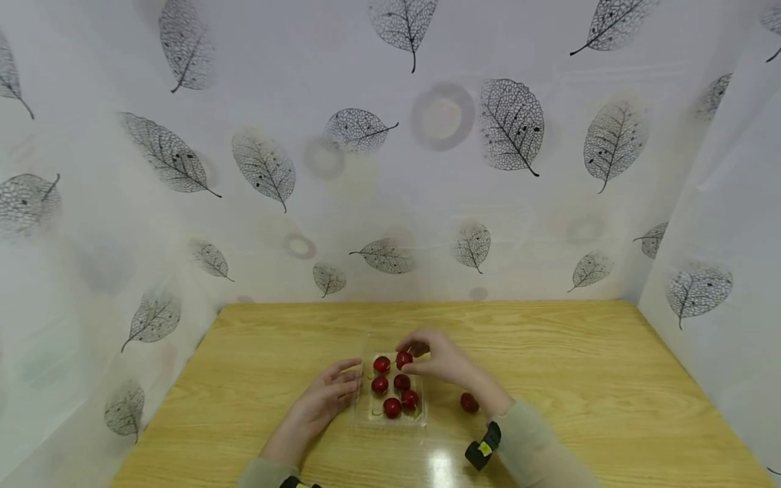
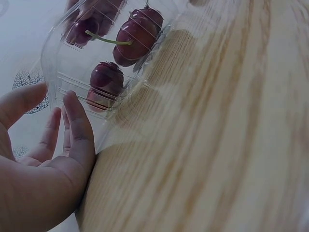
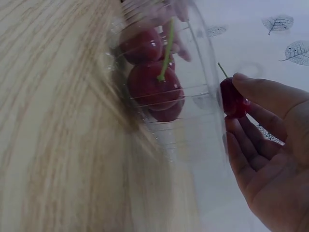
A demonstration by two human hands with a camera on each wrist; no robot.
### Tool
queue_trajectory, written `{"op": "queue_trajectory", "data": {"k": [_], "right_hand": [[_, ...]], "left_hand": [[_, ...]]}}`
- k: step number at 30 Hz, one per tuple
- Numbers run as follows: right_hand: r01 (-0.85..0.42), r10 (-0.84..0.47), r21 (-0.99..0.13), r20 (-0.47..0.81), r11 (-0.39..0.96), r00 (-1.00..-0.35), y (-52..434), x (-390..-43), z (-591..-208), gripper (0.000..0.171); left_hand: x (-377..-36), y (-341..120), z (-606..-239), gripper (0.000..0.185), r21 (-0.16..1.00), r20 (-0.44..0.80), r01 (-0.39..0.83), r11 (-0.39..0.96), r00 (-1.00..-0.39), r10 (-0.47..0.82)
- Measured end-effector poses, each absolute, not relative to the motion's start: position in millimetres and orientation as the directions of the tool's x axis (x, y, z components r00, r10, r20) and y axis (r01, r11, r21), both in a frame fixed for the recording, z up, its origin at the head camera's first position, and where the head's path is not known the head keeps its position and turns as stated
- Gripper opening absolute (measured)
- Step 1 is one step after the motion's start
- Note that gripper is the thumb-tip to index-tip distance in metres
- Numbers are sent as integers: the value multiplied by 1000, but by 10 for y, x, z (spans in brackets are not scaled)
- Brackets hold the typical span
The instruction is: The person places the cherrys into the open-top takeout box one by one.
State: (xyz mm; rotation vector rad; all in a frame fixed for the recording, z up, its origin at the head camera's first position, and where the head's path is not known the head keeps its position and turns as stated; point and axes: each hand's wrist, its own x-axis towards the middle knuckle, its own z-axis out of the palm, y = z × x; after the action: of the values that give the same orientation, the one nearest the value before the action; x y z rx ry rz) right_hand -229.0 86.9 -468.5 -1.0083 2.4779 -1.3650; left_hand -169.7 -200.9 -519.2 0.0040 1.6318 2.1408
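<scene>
A clear plastic box [image 1: 393,421] stands on the table with several dark red cherries [image 1: 392,407] inside, some with green stems. My right hand [image 1: 441,358] pinches one cherry [image 3: 234,98] between thumb and fingertips, over the far right part of the box. In the right wrist view that cherry's stem points upward, and the cherry is beside the clear wall. My left hand [image 1: 326,398] is at the box's left side, its fingers fairly straight; in the left wrist view the fingertips [image 2: 71,99] rest against the wall.
A single cherry [image 1: 469,402] lies on the wooden table [image 1: 549,379], right of the box and near my right forearm. White sheeting [image 1: 390,196] with a leaf print rises behind the table and at both sides.
</scene>
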Motion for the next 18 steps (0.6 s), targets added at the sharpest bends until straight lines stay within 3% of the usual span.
{"op": "queue_trajectory", "data": {"k": [18], "right_hand": [[-602, -635, -680, 255, 418, -729, 775, -2294, -4790, 31]], "left_hand": [[-1724, -1978, -5155, 60, 910, -274, -355, -212, -902, 335]]}}
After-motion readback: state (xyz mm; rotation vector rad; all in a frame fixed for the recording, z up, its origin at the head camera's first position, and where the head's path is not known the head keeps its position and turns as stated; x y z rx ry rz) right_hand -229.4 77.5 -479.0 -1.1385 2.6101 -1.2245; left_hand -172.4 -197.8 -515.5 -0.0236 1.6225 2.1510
